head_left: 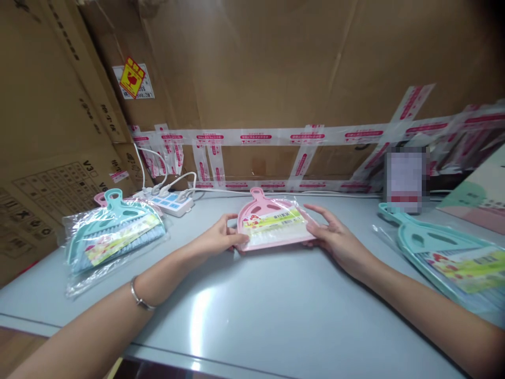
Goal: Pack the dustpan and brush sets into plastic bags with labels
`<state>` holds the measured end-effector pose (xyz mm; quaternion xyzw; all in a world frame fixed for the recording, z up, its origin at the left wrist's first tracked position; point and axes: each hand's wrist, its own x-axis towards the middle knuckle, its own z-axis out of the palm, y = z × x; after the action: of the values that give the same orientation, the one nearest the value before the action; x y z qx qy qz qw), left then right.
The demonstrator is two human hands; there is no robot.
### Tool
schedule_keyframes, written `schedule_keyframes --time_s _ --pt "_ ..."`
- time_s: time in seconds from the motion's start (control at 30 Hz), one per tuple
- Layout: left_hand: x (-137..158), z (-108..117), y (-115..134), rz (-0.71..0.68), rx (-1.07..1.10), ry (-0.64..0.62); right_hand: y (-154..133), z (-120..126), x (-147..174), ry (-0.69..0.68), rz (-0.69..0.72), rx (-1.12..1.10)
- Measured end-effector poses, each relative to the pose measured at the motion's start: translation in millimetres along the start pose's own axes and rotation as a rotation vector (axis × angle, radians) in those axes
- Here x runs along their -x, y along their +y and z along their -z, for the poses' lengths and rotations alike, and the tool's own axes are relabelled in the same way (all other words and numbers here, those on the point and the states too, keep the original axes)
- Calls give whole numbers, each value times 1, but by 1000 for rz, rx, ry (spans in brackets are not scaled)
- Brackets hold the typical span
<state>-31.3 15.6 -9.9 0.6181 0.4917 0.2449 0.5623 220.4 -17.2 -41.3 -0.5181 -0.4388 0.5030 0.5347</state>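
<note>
A pink dustpan and brush set [276, 235] in clear wrap, with a yellow-green label, is at the middle of the table, its handle pointing away from me. My left hand [221, 235] grips its left edge, thumb on top. My right hand [331, 237] holds the right edge between thumb and fingers, with the index finger stretched out along the side. To the left lies a bagged teal dustpan set [118, 226], a pink handle [100, 199] showing behind it. Another teal dustpan set [445, 247] lies on the right, partly behind my right forearm.
A white power strip [169, 202] with plugs and cables stands at the back left. Big cardboard boxes [252, 68] wall off the back and left. At the back right are a blurred-out upright object [404, 179] and a pastel box [481, 184]. The table's front edge runs below.
</note>
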Motion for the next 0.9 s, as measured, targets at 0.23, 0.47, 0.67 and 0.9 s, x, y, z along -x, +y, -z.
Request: schedule_keyframes --time_s 0.23,0.47,0.67,0.9 --pt "-10 -3 -7 -83 179 195 -2 -10 5 -160 34 -122" --pt "-15 -9 -8 -292 246 358 -4 -14 4 -74 -26 -147" --pt "-10 -12 -4 -385 299 356 -7 -4 7 441 555 367" --pt "-6 -10 -3 -437 382 323 -16 -16 20 29 201 165"
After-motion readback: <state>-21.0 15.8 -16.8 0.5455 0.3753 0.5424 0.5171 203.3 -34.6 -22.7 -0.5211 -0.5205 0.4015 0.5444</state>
